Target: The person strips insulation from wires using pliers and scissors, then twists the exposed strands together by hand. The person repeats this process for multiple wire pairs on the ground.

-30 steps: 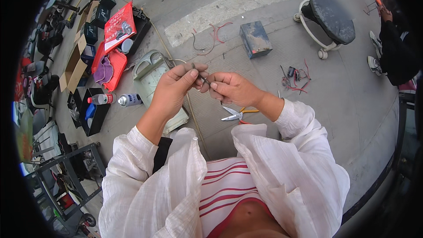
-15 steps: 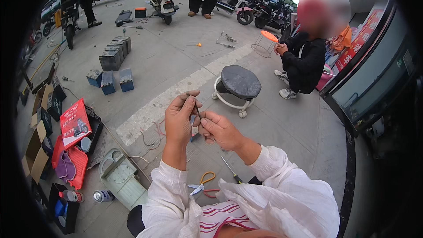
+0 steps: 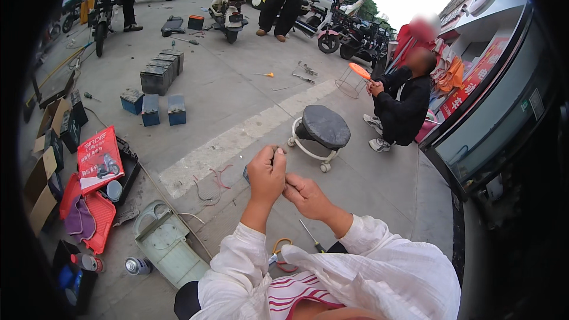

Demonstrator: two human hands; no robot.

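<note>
My left hand (image 3: 266,172) is raised in front of me, its fingers curled closed with the thumb on top. Just below and to its right, my right hand (image 3: 308,194) is closed in a pinch, its fingertips almost against the left hand. The thin dark wire-like piece seen between them a moment ago is now hidden by the fingers. Beneath my hands on the pavement lie orange-handled scissors (image 3: 279,240), partly covered by my sleeve, and a screwdriver (image 3: 309,230). A blue block (image 3: 246,174) peeks out behind my left wrist.
A black-seated wheeled stool (image 3: 324,125) stands ahead. Batteries (image 3: 157,78) sit far left. At left are a red booklet (image 3: 101,160), a red tray (image 3: 102,219), a spray can (image 3: 138,266) and a pale green plastic cover (image 3: 169,249). A person (image 3: 403,104) squats at right.
Both hands have turned, and the left one has closed into a fist, hiding the thin dark piece. They sit lower and slightly right in the picture. My view has tilted up a little.
</note>
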